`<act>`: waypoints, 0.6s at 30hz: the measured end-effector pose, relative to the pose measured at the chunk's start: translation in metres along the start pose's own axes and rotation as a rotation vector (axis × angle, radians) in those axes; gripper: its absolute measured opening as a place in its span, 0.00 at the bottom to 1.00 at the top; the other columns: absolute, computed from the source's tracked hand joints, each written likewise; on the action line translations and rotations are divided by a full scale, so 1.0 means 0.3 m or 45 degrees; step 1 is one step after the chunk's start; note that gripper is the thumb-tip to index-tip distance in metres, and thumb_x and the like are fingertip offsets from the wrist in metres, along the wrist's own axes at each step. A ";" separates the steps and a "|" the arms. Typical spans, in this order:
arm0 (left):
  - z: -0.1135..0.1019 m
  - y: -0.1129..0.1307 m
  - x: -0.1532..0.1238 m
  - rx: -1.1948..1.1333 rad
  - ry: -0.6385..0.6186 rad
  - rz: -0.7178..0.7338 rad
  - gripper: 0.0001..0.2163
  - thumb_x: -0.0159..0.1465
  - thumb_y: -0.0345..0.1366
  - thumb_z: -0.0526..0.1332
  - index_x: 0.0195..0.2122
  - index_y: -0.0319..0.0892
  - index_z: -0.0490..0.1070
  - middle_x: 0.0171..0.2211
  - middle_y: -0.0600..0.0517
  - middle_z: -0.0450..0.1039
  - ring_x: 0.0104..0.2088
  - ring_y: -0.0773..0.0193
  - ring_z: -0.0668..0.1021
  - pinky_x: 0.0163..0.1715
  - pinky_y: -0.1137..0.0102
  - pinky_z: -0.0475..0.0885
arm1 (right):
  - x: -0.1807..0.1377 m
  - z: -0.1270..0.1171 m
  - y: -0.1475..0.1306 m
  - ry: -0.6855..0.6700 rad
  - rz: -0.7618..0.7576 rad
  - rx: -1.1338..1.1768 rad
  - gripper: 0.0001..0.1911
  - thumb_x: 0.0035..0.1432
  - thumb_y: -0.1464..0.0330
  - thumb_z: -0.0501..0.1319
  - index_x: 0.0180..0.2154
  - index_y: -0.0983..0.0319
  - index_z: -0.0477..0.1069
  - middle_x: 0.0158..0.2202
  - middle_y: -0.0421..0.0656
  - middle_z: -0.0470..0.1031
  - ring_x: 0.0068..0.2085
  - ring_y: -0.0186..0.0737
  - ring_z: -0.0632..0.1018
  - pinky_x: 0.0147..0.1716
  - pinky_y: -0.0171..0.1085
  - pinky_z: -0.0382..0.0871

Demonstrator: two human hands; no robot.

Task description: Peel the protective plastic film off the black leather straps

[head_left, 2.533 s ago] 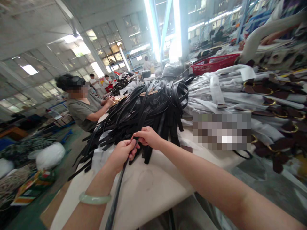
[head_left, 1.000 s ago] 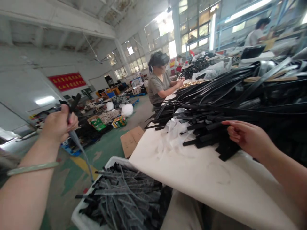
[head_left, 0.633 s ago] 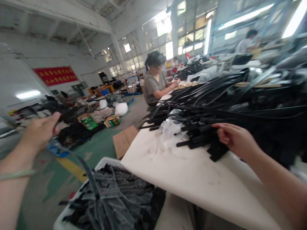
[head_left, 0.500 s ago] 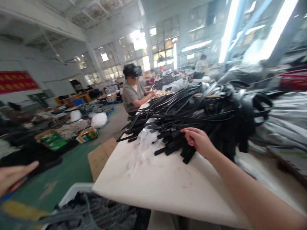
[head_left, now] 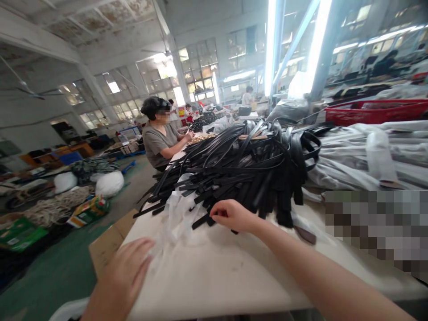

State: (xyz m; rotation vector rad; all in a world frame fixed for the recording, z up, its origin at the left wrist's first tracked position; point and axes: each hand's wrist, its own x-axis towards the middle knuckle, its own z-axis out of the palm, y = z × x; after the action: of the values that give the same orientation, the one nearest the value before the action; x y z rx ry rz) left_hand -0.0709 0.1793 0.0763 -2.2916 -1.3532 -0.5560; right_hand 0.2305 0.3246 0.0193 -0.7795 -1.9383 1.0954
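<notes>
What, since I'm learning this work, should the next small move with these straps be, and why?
Probably pinch one strap end with the right hand: it is curled at the near edge of the pile, though any grip is unclear. The left hand, open and apparently empty, seems free to help.

Beyond the table point(head_left: 220, 276), fluorescent tubes point(head_left: 270, 49) glare pure white, hazing the air around them; farther behind it, daylight burns through windows point(head_left: 200, 58). The floor point(head_left: 63, 258) left of it sits dim. The left hand point(head_left: 123, 267) over it is blurred; coarse pixel blocks point(head_left: 377, 227) mask its right side.
</notes>
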 end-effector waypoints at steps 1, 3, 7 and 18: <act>0.051 0.037 0.042 0.028 -0.100 0.113 0.20 0.64 0.33 0.55 0.57 0.51 0.65 0.51 0.49 0.75 0.50 0.50 0.76 0.49 0.56 0.73 | -0.007 0.007 -0.006 -0.059 -0.023 -0.046 0.07 0.49 0.72 0.62 0.31 0.64 0.77 0.20 0.37 0.69 0.21 0.30 0.65 0.20 0.30 0.55; 0.133 0.115 0.132 0.050 -0.252 0.252 0.21 0.62 0.25 0.54 0.56 0.44 0.67 0.57 0.46 0.70 0.57 0.48 0.71 0.54 0.52 0.69 | -0.017 0.012 -0.013 -0.138 -0.059 -0.118 0.08 0.49 0.74 0.61 0.32 0.64 0.78 0.21 0.37 0.70 0.21 0.30 0.66 0.20 0.30 0.56; 0.204 0.243 0.212 -0.111 -0.300 0.237 0.11 0.60 0.22 0.53 0.33 0.40 0.73 0.36 0.45 0.78 0.42 0.52 0.78 0.43 0.57 0.75 | -0.017 0.007 -0.021 -0.105 -0.093 -0.204 0.10 0.51 0.75 0.59 0.35 0.64 0.78 0.24 0.39 0.72 0.24 0.32 0.69 0.22 0.30 0.59; 0.248 0.403 -0.024 -0.990 -0.136 0.012 0.10 0.64 0.35 0.52 0.30 0.50 0.70 0.20 0.50 0.72 0.23 0.59 0.75 0.20 0.66 0.72 | -0.024 0.066 -0.027 -0.319 -0.406 -0.227 0.29 0.49 0.84 0.52 0.52 0.64 0.72 0.56 0.49 0.72 0.55 0.43 0.73 0.56 0.39 0.65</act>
State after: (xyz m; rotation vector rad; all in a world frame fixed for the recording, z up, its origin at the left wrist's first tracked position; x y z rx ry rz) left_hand 0.0424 0.1611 -0.0077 -2.9564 -1.3203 -1.1264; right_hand 0.2165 0.3069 0.0174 -0.4166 -2.3005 0.8660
